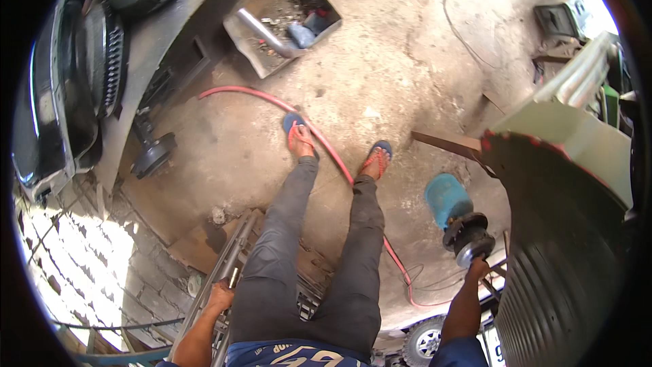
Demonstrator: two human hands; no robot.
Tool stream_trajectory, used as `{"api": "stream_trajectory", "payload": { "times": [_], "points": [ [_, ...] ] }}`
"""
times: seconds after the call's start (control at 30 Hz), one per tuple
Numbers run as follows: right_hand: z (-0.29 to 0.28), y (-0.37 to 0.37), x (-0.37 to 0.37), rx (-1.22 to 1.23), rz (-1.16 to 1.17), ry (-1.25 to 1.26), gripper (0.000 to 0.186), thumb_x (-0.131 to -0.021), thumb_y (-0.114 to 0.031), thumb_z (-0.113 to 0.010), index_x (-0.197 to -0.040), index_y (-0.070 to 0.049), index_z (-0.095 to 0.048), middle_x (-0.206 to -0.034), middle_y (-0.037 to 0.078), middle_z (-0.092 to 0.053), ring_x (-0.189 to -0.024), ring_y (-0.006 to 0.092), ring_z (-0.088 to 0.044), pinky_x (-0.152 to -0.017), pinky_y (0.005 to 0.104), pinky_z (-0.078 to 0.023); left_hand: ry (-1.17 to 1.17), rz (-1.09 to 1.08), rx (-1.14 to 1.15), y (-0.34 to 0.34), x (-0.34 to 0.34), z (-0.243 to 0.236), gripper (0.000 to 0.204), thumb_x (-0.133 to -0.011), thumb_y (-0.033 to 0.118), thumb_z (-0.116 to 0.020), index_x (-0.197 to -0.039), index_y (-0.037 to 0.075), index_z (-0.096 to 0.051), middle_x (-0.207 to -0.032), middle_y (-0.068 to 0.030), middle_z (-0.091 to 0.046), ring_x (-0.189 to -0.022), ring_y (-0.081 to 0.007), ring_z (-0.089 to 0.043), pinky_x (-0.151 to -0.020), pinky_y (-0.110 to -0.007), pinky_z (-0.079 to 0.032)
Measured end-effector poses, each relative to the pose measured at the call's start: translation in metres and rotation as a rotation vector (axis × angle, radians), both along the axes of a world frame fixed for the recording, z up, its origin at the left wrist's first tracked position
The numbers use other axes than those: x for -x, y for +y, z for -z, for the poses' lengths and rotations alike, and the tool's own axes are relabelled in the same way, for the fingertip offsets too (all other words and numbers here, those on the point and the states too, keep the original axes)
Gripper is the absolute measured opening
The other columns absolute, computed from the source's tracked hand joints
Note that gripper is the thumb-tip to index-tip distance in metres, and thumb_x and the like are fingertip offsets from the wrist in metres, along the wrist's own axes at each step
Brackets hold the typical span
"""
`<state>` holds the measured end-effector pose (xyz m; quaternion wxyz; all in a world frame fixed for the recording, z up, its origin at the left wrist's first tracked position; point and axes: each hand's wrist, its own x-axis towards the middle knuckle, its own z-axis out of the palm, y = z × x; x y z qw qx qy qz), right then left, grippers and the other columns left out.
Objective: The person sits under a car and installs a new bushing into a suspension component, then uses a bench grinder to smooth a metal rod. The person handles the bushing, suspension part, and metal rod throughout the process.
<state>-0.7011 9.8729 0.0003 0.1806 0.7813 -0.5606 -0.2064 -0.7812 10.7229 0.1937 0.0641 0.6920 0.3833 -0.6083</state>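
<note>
My left hand (220, 295) is closed around a short, shiny metal rod (234, 277), beside a long grey metal frame (239, 241). Low on the right, my right hand (479, 268) grips the near end of a dark metal part of stacked discs (470, 234); its fingers are partly hidden by the silver rim. Right beyond that part stands a blue rounded container (448, 198). Between my two arms, my legs stretch forward, and both feet wear sandals on the floor.
A red hose (333, 153) runs across the floor under my legs. Ahead lies an open metal box (241, 41) with a bent pipe (265, 32) and debris. Tyres (109, 61) stand at left; a ribbed dark panel (564, 245) rises at right, with a wooden bar (445, 143) beside it.
</note>
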Motion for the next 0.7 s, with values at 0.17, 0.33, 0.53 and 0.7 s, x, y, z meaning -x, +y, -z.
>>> {"api": "stream_trajectory", "payload": {
  "times": [0.17,0.33,0.53,0.7],
  "points": [
    [0.003,-0.024,0.022,-0.53,0.491,-0.9,0.035,-0.094,-0.029,-0.058,-0.099,0.004,-0.068,-0.091,0.012,-0.069,-0.078,0.0266,-0.066,-0.068,0.0398,-0.055,-0.077,-0.211,0.013,0.01,-0.036,0.003,0.06,-0.085,0.054,-0.074,-0.104,-0.003,-0.067,-0.086,-0.0241,-0.072,-0.088,-0.0371,-0.072,-0.084,-0.043,-0.056],
    [0.027,-0.09,0.079,-0.407,-0.72,-0.103,0.034,-0.097,-0.034,-0.056,-0.102,-0.005,-0.073,-0.093,0.011,-0.072,-0.085,0.0279,-0.068,-0.076,0.0431,-0.054,0.007,-0.284,-0.012,0.014,-0.036,0.019,0.052,-0.087,0.05,-0.075,-0.094,-0.002,-0.071,-0.074,-0.0179,-0.071,-0.072,-0.0255,-0.073,-0.069,-0.042,-0.058],
    [0.056,-0.113,0.049,-0.302,-0.319,-0.182,0.024,-0.091,-0.03,-0.063,-0.094,-0.007,-0.071,-0.088,0.012,-0.071,-0.068,0.0296,-0.062,-0.066,0.0431,-0.054,-0.165,0.131,0.137,0.009,0.006,0.048,0.056,-0.091,0.051,-0.06,-0.108,-0.001,-0.072,-0.107,-0.0263,-0.071,-0.106,-0.0428,-0.067,-0.092,-0.047,-0.054],
    [0.08,-0.09,-0.008,-0.283,-0.182,-0.27,0.023,-0.093,-0.028,-0.061,-0.088,-0.007,-0.069,-0.082,0.011,-0.069,-0.065,0.0282,-0.06,-0.063,0.0435,-0.052,0.009,-0.104,-0.003,0.007,0.018,0.046,0.051,-0.091,0.044,-0.056,-0.115,0.002,-0.071,-0.129,-0.0303,-0.061,-0.123,-0.0439,-0.058,-0.101,-0.049,-0.048]
  ]
}}
